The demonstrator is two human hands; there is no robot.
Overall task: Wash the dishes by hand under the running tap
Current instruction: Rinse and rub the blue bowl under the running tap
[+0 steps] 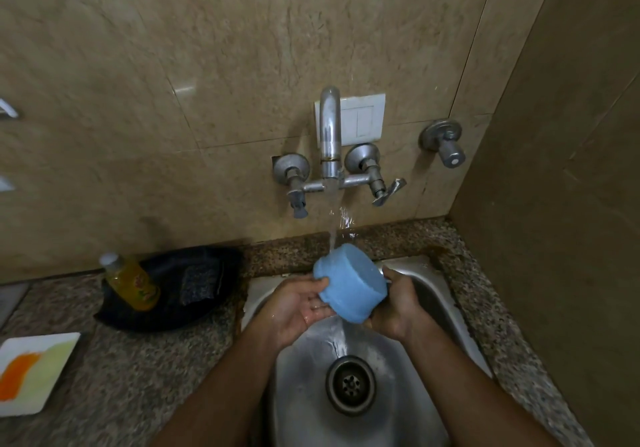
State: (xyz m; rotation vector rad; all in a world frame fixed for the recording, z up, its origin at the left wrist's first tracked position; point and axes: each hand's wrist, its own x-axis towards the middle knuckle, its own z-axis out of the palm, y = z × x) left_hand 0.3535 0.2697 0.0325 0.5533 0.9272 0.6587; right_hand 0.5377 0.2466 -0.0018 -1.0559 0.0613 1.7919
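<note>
From the head camera, a blue cup (351,284) was over the back of the sink (433,294), tipped on its side under the water (333,218) that ran from the tap (329,131). The water hit the top of the cup and ran down to the drain (350,385). The left hand (299,308) was under the cup with its fingers curled up against the near side. The right hand (394,303) held the cup from the other side, fingers wrapped round it, maybe on a handle, but that part was hidden. So both hands were clamped on the cup.

On the worktop at the left edge of the sink sat a dark pan (166,290) with a soap bottle (130,282) and a scrub pad (201,282) in it. Near the front left corner lay a white plate (34,372) with orange and yellow smears. I think the cup was getting its rinse and was nearly done, while the plate and the pan looked not yet washed
</note>
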